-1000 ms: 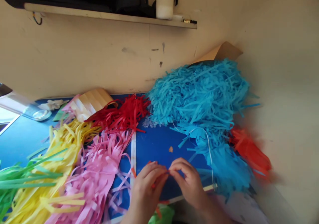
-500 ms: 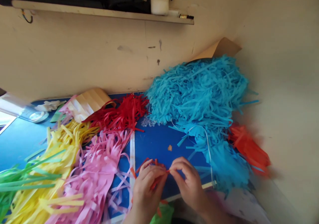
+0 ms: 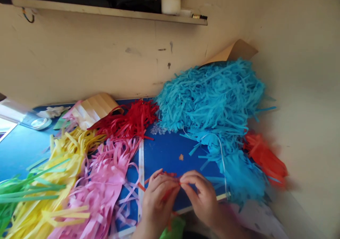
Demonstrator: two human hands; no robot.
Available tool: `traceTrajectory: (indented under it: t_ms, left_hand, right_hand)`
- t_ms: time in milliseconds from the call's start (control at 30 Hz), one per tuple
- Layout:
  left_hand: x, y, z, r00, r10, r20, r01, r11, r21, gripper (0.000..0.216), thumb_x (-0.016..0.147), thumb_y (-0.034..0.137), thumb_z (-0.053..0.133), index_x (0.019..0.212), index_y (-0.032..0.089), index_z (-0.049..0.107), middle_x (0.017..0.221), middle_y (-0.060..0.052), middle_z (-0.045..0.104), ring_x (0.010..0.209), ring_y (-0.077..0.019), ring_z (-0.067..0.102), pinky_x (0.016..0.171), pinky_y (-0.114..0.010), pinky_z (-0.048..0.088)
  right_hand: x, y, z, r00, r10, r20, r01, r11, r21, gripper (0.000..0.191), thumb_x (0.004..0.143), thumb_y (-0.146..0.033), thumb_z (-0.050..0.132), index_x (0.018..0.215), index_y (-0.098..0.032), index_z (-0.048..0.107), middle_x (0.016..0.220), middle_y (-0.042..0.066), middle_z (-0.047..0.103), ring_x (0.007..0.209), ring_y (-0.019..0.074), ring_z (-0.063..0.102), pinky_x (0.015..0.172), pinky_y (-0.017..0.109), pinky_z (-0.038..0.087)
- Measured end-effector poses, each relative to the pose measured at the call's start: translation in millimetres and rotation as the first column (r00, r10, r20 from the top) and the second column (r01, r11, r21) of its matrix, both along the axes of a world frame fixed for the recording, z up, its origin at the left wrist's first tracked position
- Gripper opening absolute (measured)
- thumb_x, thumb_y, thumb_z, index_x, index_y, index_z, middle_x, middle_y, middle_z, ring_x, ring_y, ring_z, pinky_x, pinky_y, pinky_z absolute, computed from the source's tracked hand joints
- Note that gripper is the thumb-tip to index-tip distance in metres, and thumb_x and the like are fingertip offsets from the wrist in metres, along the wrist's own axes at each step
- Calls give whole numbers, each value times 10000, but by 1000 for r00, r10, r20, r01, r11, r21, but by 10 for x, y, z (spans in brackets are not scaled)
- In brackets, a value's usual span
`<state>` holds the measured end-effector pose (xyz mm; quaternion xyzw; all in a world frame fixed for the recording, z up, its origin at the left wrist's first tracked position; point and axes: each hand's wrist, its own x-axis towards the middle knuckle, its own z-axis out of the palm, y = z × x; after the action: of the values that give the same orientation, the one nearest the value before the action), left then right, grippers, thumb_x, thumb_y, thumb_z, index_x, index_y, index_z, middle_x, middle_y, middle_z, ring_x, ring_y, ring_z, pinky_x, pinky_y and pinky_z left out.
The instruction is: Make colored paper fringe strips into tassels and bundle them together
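Note:
My left hand point(image 3: 160, 200) is closed around a small bunch of orange-red paper strips point(image 3: 167, 174), whose ends stick out past the fingers over the blue table point(image 3: 164, 150). Thumb and forefinger of my right hand point(image 3: 199, 193) pinch the same strips where the two hands meet. The pinched part is tiny and mostly covered by fingertips. Just beyond the hands lies a small orange-brown scrap point(image 3: 181, 157). Below my left hand a bit of green material point(image 3: 175, 228) shows, partly hidden.
Pink point(image 3: 106, 182), yellow point(image 3: 71, 154), green point(image 3: 10, 196) and red point(image 3: 132, 118) paper fringes spread across the left. A large blue fringe heap point(image 3: 212, 97) and an orange-red bundle point(image 3: 267, 161) lie right, with a white cord point(image 3: 222, 157). Overhead runs a shelf point(image 3: 106, 12).
Both hands keep their grip on the orange-red strips and have moved only slightly. The strip ends beyond my left hand sit a little differently. The heaps around stay as they were.

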<state>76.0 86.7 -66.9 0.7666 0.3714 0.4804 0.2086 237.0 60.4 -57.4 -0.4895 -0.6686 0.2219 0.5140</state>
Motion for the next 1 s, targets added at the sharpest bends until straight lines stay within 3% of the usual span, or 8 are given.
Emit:
traceTrajectory:
  t_ms: [300, 400, 467, 533, 600, 700, 833, 1000]
  left_hand:
    - [113, -49, -93, 996, 75, 45, -73, 996, -49, 104, 846, 140, 650, 853, 235, 609, 773, 43, 724, 742, -117, 703, 933, -274, 494]
    - [40, -25, -123, 994, 102, 46, -98, 992, -81, 105, 833, 135, 632, 815, 238, 630, 742, 27, 719, 755, -139, 703, 849, -260, 531]
    - [-36, -10, -125, 992, 111, 52, -97, 971, -218, 75, 819, 170, 651, 784, 234, 662, 745, 5, 726, 751, -156, 704, 756, -242, 546]
    - [-85, 0, -114, 979, 150, 139, -69, 882, -467, 77, 800, 264, 696, 741, 218, 678, 714, -14, 721, 681, -160, 692, 643, -224, 542]
    - [-80, 4, -90, 927, 235, 293, 48, 700, -713, 203, 742, 384, 758, 730, 197, 681, 681, -25, 712, 622, -161, 671, 566, -218, 525]
    - [-7, 3, -36, 777, 408, 479, 286, 449, -847, 377, 592, 459, 860, 763, 176, 679, 694, -28, 718, 606, -159, 658, 542, -220, 515]
    - [12, 17, 27, 655, 544, 525, 362, 383, -850, 398, 496, 356, 934, 713, 162, 663, 693, 3, 706, 611, -107, 631, 572, -172, 494]
    - [-64, 59, 11, 598, 566, 567, 505, 284, -815, 406, 509, 384, 933, 686, 157, 646, 600, -2, 682, 494, -94, 591, 486, -176, 465]
  right_hand:
    - [-67, -11, -67, 999, -23, 23, 22, 997, 69, 174, 915, -55, 554, 943, -213, 621, 846, 37, 677, 820, 162, 647, 758, 285, 540]
    - [-2, 94, -14, 999, 40, 26, -41, 999, 25, 133, 931, -106, 560, 902, -219, 624, 846, 28, 686, 831, 160, 643, 790, 292, 529]
    - [99, 304, 18, 992, 55, 112, -47, 996, -72, 107, 941, -177, 575, 865, -220, 638, 882, 30, 699, 869, 163, 652, 838, 287, 519]
    - [228, 642, 9, 949, 8, 315, 65, 973, -221, 118, 943, -229, 582, 860, -218, 665, 957, 41, 707, 932, 167, 655, 877, 270, 500]
    - [353, 1050, -50, 846, -71, 529, 272, 910, -313, 131, 946, -235, 575, 902, -209, 695, 1037, 65, 702, 971, 184, 653, 871, 271, 485]
    - [494, 1574, -155, 781, -138, 610, 414, 845, -339, 115, 902, -190, 605, 900, -148, 711, 1028, 142, 699, 927, 242, 664, 780, 304, 483]
    - [596, 1715, -113, 768, -138, 626, 440, 823, -358, 127, 873, -158, 611, 803, -161, 716, 955, 117, 716, 878, 233, 672, 718, 275, 458]
    - [474, 1044, 136, 860, -82, 504, 320, 856, -406, 192, 955, -267, 524, 889, -216, 697, 766, 9, 711, 720, 151, 664, 668, 222, 452]
